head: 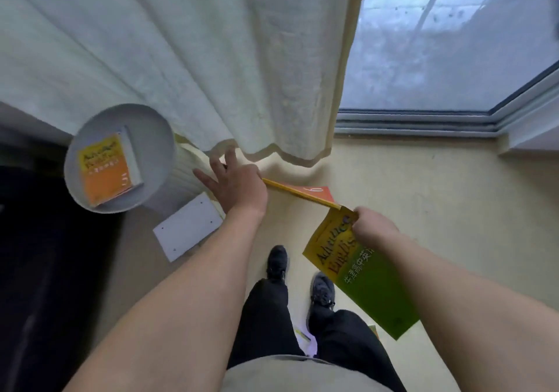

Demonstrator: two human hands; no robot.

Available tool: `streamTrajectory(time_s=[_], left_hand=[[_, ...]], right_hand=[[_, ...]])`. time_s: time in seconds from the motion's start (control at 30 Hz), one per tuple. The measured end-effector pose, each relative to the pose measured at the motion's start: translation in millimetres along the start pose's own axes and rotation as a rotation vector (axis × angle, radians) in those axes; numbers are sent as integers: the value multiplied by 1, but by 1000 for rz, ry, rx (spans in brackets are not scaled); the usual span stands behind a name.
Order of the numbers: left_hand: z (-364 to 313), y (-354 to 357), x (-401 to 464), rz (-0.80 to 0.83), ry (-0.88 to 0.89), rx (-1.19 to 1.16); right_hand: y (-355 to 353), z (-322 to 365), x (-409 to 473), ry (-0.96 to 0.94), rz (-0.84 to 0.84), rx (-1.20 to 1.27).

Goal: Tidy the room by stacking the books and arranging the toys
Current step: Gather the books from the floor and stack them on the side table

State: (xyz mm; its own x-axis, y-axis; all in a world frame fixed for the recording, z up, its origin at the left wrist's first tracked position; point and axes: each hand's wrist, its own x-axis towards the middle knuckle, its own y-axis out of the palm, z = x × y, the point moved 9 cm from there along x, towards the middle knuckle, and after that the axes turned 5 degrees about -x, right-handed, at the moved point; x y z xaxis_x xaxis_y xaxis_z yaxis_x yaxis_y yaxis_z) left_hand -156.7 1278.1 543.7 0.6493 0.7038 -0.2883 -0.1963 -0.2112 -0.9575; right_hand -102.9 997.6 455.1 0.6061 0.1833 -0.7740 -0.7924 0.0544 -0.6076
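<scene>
Left hand: the left hand (239, 184) reaches forward and down at the end of a bare, nearly straight forearm, back of the hand toward the camera; its fingers (203, 177) are spread and relaxed, holding nothing, near the curtain hem.
Right hand: the right hand (373, 225) is held out in front at about the same height, knuckles up; its fingers are curled, pinching the upper corner of the green book, though the fingertips themselves are hidden behind the cover.
Green book: the yellow-and-green book (360, 273) hangs in the air from that corner, above the floor, front cover facing the camera; its long axis runs slantwise from the right hand down toward the lower right.
Red book: the red book (317, 193) lies on the floor between the two hands, with a yellow spine edge; its long axis runs from the left hand toward the right hand. I cannot tell whether the left hand touches it.
Orange book: the orange-and-yellow book (107, 169) lies flat on the round white bench (157, 137) at left, cover up, long axis running roughly away from the camera.
Book count: three books with plain covers showing, one held, one on the floor, one on the bench.
White board: a flat white board (187, 227) lies on the floor beside the bench base.
Other: the pale curtain (211, 59) hangs ahead; the person's two black shoes (276, 261) stand on the floor (423, 195).
</scene>
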Motion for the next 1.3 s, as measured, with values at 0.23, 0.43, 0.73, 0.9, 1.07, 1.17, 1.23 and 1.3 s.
streamTrajectory(time_s=[0.23, 0.43, 0.73, 0.9, 1.07, 1.17, 1.23, 1.3], left_hand=[[138, -71, -28, -101, -8, 66], [262, -105, -24, -233, 33, 210], [466, -160, 49, -395, 80, 180], [529, -188, 95, -471, 149, 70], [567, -189, 133, -318, 84, -243], [586, -168, 160, -160, 18, -510], [596, -147, 177, -36, -20, -685], [613, -122, 191, 66, -129, -868]], right_hand=[[-14, 141, -50, -150, -128, -65], [19, 285, -77, -290, -166, -97], [72, 470, -116, -286, -219, 78], [87, 531, -109, -299, -212, 235], [91, 586, -79, -321, -171, 341], [96, 620, -58, -317, -142, 346], [98, 636, -46, -291, -146, 353], [100, 653, -36, -269, -151, 341]])
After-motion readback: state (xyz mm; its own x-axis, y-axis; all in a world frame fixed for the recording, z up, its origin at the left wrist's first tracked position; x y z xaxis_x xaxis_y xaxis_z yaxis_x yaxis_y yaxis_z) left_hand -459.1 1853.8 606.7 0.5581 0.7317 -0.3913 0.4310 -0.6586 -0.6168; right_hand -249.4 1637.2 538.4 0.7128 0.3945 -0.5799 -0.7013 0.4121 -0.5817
